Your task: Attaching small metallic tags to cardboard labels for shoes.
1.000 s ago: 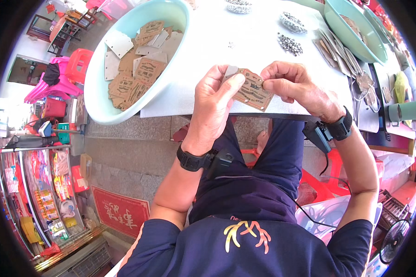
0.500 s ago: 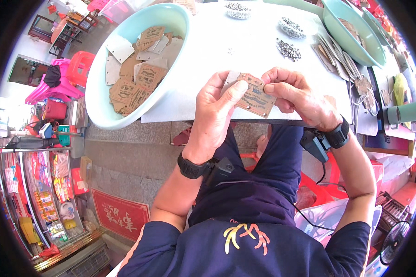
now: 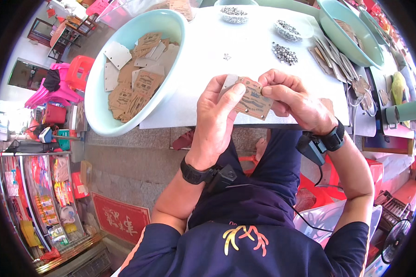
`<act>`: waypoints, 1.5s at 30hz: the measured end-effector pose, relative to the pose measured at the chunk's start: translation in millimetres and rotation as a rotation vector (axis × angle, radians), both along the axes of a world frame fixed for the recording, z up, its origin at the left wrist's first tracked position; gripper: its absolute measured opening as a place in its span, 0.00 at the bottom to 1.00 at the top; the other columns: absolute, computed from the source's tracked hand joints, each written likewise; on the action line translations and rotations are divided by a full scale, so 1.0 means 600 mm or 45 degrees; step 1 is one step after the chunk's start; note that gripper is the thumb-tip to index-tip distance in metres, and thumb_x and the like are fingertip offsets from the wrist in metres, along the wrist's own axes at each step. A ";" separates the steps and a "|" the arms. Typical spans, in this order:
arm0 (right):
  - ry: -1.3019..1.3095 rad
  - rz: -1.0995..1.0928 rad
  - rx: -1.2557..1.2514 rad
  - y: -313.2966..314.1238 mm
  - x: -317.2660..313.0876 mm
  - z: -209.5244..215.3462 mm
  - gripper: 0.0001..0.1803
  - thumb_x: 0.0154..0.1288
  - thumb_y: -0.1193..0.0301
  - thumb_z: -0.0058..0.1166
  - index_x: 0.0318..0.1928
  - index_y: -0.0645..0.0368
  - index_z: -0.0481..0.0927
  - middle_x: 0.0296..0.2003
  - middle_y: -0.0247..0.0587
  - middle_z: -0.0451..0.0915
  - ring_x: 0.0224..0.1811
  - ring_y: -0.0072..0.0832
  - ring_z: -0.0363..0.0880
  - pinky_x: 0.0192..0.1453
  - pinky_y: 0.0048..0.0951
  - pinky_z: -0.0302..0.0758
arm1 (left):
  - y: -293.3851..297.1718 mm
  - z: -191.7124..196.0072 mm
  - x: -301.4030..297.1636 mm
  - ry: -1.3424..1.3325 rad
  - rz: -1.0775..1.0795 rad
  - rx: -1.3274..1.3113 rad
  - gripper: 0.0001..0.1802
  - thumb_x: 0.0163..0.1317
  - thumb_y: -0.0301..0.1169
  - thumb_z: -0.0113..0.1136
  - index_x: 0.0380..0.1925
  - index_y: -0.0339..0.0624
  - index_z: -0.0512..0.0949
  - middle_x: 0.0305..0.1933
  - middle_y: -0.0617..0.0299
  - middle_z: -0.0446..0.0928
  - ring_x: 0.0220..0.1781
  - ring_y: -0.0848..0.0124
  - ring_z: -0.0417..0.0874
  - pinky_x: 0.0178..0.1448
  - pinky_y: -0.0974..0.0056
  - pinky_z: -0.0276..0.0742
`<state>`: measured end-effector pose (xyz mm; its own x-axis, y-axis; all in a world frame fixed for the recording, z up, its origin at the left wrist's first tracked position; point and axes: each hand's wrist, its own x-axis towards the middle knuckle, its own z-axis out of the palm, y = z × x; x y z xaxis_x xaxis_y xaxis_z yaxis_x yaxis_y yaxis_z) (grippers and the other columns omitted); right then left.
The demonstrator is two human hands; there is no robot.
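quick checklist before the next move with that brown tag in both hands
1. Tag held firmly: ok. The left hand and right hand both pinch the brown cardboard tag above the table edge.
2. Right fingertips at the tag's top edge: ok; whether they hold a small part there, cannot tell.
3. Small metal pieces within reach: ok, a loose heap lies on the white table beyond the hands.
4. Supply of tags: ok, the pale green basin at the left holds many brown and white ones.
5. Tag's holes lined up: cannot tell, too small.
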<state>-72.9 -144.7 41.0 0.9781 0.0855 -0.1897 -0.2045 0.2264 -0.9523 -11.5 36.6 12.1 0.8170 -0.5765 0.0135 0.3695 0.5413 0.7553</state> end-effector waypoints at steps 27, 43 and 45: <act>-0.196 -0.354 -1.068 -0.079 0.062 0.039 0.14 0.65 0.63 0.59 0.39 0.63 0.83 0.25 0.28 0.77 0.25 0.15 0.73 0.29 0.20 0.71 | 0.010 -0.034 0.012 -0.088 -0.041 -0.056 0.15 0.68 0.21 0.55 0.53 0.42 0.69 0.48 0.59 0.79 0.51 0.74 0.79 0.57 0.65 0.75; -0.598 0.149 -1.593 -0.026 0.227 -0.009 0.09 0.60 0.71 0.57 0.37 0.65 0.83 0.30 0.47 0.83 0.31 0.33 0.81 0.39 0.32 0.76 | 0.017 -0.034 0.019 -0.083 -0.152 -0.076 0.13 0.68 0.23 0.55 0.51 0.41 0.69 0.47 0.62 0.77 0.50 0.77 0.79 0.55 0.67 0.76; -0.596 0.194 -1.696 -0.022 0.228 -0.008 0.09 0.62 0.71 0.56 0.36 0.65 0.83 0.30 0.48 0.83 0.33 0.39 0.81 0.40 0.35 0.76 | 0.020 -0.036 0.021 -0.067 -0.199 -0.052 0.15 0.68 0.21 0.53 0.52 0.44 0.69 0.47 0.60 0.79 0.51 0.71 0.79 0.57 0.63 0.75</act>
<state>63.9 -158.0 36.3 0.9697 0.2112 0.1228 0.2435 -0.8752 -0.4179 1.0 48.6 -9.2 0.7150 -0.6944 0.0804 0.4118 0.5113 0.7543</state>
